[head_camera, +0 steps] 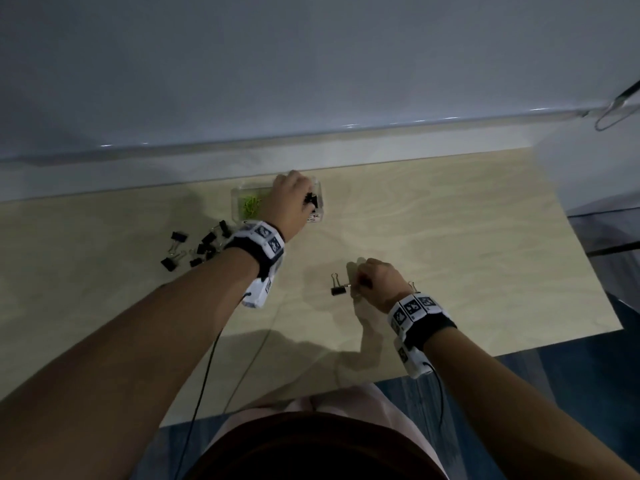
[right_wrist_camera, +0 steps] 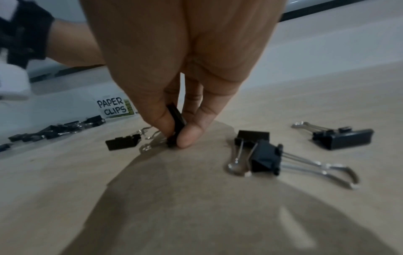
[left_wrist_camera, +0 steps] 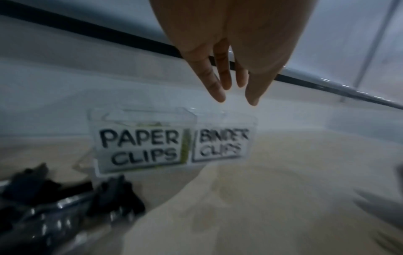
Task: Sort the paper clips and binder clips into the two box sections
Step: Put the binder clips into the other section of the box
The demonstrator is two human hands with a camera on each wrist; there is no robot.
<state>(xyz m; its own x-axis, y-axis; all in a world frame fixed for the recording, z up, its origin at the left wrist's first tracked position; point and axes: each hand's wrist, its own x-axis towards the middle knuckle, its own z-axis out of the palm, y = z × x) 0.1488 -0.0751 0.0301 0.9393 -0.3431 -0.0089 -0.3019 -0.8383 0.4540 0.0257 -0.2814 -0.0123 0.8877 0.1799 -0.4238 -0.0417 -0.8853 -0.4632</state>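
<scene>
The clear two-section box (head_camera: pixel 239 202) stood toward twelve o'clock on the bench (head_camera: pixel 450 237), its front labelled PAPER CLIPS on the left and BINDER CLIPS on the right. Green paper clips (head_camera: pixel 250 204) lay in the left section. The left hand (head_camera: pixel 289 199) hung over the right section with black binder clips (head_camera: pixel 310 199) just below the fingers; in the left wrist view its fingers (left_wrist_camera: pixel 220 77) were straight and empty, so its grip was released. The right hand (head_camera: pixel 377 280), nearer at about four o'clock from the box, was pinching one black binder clip (right_wrist_camera: pixel 175 120) between thumb and fingertips at the bench surface. A second clip (right_wrist_camera: pixel 122 142) lay just beside it at nine o'clock, its wire handles close to the pinched one (whether they were hooked together could not be told). A pile of binder clips (head_camera: pixel 197 245) remained at about eight o'clock from the box. Judged risks: the neighbouring clip could be dragged along on lifting if the handles caught; a fingertip pinch on the smooth body could slip; and a careless drop near the divider could put the clip among the paper clips.
</scene>
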